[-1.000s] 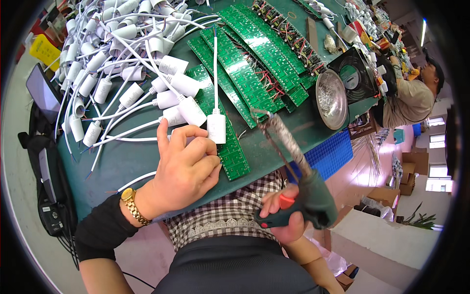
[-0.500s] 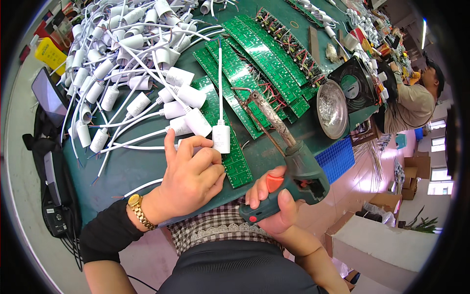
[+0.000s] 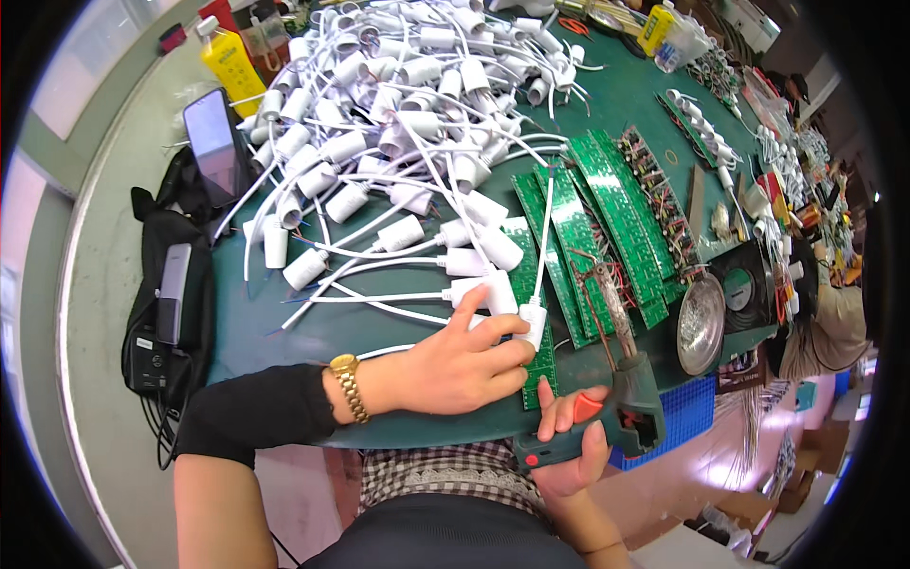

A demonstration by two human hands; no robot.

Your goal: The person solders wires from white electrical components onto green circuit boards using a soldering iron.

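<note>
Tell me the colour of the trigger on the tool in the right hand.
Red-orange, on the dark green tool held by the right hand; the head view shows it.

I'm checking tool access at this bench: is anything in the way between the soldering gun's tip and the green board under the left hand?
Nothing visible blocks it. The soldering gun, in the right hand, points its tip over the green boards. The left hand presses the near green board beside the white plug, left of the tip.

Dark-screened phone [image 3: 214, 144] stood propped at the surface's [image 3: 284, 327] far-left edge, screen blank. Yellow rectangular bottle [image 3: 228, 59] with white cap behind it. Second yellow bottle [image 3: 657, 26] at far right. Grey device with label [image 3: 173, 291] on black bag.
</note>
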